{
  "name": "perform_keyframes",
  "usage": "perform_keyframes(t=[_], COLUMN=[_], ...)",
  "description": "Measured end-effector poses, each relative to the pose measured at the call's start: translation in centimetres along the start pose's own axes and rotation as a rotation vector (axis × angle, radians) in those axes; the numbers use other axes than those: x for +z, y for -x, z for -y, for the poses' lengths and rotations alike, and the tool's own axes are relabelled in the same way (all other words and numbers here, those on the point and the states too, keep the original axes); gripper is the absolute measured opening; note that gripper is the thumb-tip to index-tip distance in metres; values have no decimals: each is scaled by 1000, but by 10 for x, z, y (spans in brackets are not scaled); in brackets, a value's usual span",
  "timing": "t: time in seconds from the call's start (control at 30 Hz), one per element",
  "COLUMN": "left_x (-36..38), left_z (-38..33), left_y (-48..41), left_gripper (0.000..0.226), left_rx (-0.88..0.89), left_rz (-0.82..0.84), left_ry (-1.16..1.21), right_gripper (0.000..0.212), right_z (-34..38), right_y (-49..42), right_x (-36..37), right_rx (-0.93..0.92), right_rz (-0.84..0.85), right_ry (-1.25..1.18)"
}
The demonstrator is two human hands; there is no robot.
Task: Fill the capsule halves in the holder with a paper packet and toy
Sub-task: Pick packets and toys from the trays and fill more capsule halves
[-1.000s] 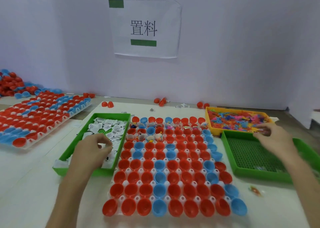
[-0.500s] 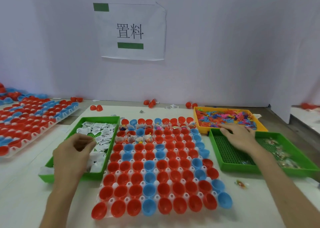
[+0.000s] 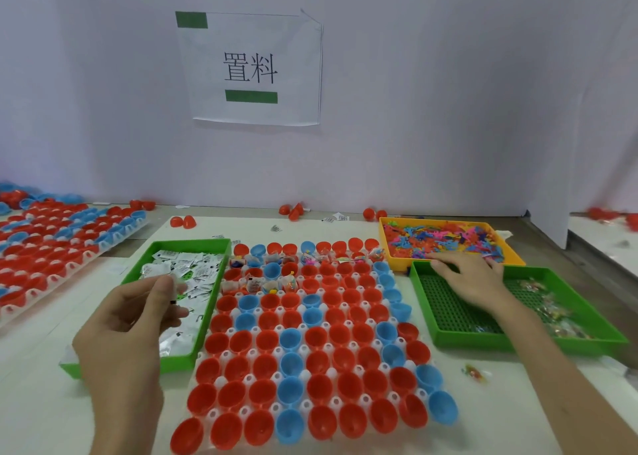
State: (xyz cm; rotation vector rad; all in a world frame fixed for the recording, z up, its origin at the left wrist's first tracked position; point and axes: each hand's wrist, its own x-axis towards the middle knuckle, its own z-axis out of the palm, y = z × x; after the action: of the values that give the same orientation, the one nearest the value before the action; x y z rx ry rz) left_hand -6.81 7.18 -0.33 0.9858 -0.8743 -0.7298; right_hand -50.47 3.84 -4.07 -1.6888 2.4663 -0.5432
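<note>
Holder: we see the white holder (image 3: 330, 373) at the table's middle, between the two hands, packed with red and blue capsule halves (image 3: 319, 385).
Filled cups: some cups in the far rows hold packets and small toys (image 3: 289, 283); the near rows show bare cups.
Left hand: our left hand (image 3: 127, 323) hovers over the near part of the left green tray (image 3: 179, 361), with the fingers curled toward the thumb. They pinch what looks like a white paper packet (image 3: 176, 283), though it is blurred.
Packet supply: more packets (image 3: 193, 264) are heaped in that tray, just left of the holder.
Right hand: our right hand (image 3: 473, 278) lies palm down over the far left corner of the right green tray (image 3: 518, 342). The fingers are spread and fairly straight, and the tips reach the yellow tray (image 3: 404, 264). We see nothing gripped.
Toy supply: bright plastic toys (image 3: 448, 240) fill the yellow tray.
Right tray contents: wrapped pieces (image 3: 545, 302) lie along its right side.
Stray: one wrapped piece (image 3: 474, 373) sits on the table (image 3: 34, 403) near the holder's right edge.
Far left: a second holder (image 3: 51, 247) full of capsule halves.
Wall: a paper sign (image 3: 252, 68).
</note>
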Motion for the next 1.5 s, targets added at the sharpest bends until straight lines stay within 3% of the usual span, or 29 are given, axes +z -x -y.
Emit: perform_keyframes(t=[0.1,0.2,0.37,0.5,0.57,0.67,0.87,1.0,1.1,1.27,1.5], left_x=[14,33,60,71,75,79,81,78,75,75,77], left_z=[-9,-19,-30,-31,-29,-28,-30,-28,-27,-26,-23], left_y=[31,62,99,111,114,116,117,115,113,113,114], left_gripper=[23,23,21,24,21,21,19,14,12,12,14], left_rx=[-81,-178,-237,-322,-385,-440,-487,-526,-531,-488,-481], left_rz=[-7,19,176,248,273,278,250,135,67,83,118], left_ry=[125,271,284,333,375,400,385,355,371,373,413], right_gripper=[39,38,37,33,33,34,42,40,37,22,26], right_z=[-1,1,6,12,17,31,73,117,140,159,160], right_y=[-3,-3,3,8,14,26,66,96,112,130,129], right_x=[2,3,1,-12,-20,-33,-52,-48,-38,-20,-19], right_rx=[6,10,-40,-123,-100,-117,-456,-506,-507,-508,-458], right_rz=[5,-48,-119,-351,-375,-200,452,656,673,390,283], right_ry=[-4,-68,-189,-479,-648,-895,-1152,-1244,-1297,-1244,-1407])
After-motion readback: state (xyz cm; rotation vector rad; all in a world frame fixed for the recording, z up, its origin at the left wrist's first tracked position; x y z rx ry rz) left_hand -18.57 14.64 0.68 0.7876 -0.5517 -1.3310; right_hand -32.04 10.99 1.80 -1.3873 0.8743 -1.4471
